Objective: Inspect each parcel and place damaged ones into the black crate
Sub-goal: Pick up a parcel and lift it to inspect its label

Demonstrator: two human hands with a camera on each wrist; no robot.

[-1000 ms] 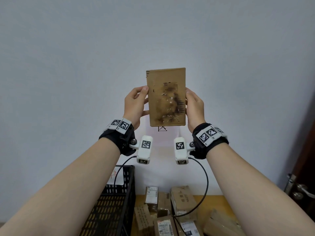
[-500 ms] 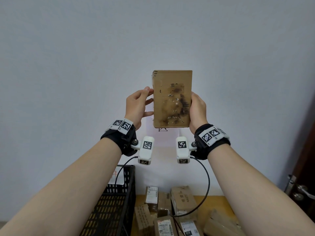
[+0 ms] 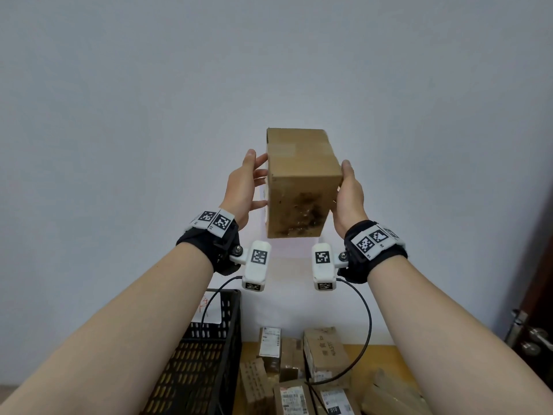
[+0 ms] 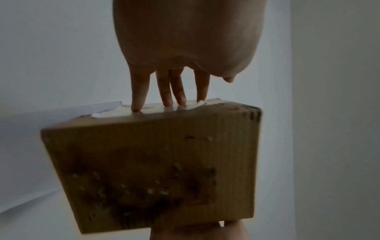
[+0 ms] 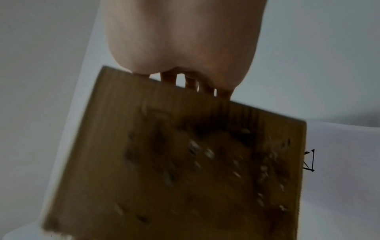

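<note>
Head view: stained parcel (image 3: 299,187) held aloft; labels (image 3: 270,342) on boxes (image 3: 324,354) below too small to read.
Dark blotches, punctures on its near face; left hand (image 3: 242,190) presses straight fingers, right hand (image 3: 348,199) curls behind it.

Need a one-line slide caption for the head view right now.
Left hand and right hand hold a stained, pitted parcel aloft, with the black crate and waiting parcels below.

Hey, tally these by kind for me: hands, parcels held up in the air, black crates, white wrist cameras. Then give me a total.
Hands: 2, left hand and right hand
Parcels held up: 1, the stained parcel between both hands
Black crates: 1, the black crate
Wrist cameras: 2
Total: 6
</note>
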